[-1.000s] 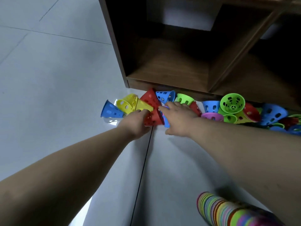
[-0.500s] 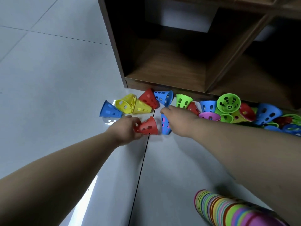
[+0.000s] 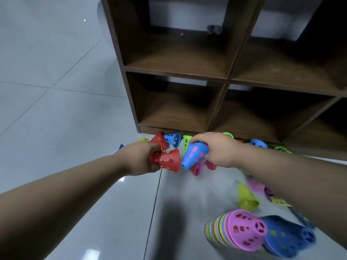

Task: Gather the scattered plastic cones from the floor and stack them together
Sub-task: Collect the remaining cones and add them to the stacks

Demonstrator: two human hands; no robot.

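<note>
My left hand [image 3: 139,159] grips a red cone [image 3: 167,160] by its narrow end, lifted off the floor. My right hand [image 3: 218,150] holds a blue cone [image 3: 193,155] with a pink cone nested inside it. The two held cones almost touch, wide rims facing each other. Loose cones lie along the shelf base: a red one [image 3: 159,140], a blue one [image 3: 172,139], a green one [image 3: 186,142]. A tall multicoloured stack [image 3: 242,231] topped by a pink cone lies at the lower right.
A dark wooden shelf unit [image 3: 216,76] with open compartments stands behind the cones. A yellow-green cone [image 3: 246,197], a pink cone [image 3: 256,185] and a blue stack [image 3: 289,237] lie under my right arm. Grey floor tiles [image 3: 56,119] spread to the left.
Both hands have lifted off the floor, the left with the red cone and the right with the blue cone. The camera has tilted up, showing more shelf.
</note>
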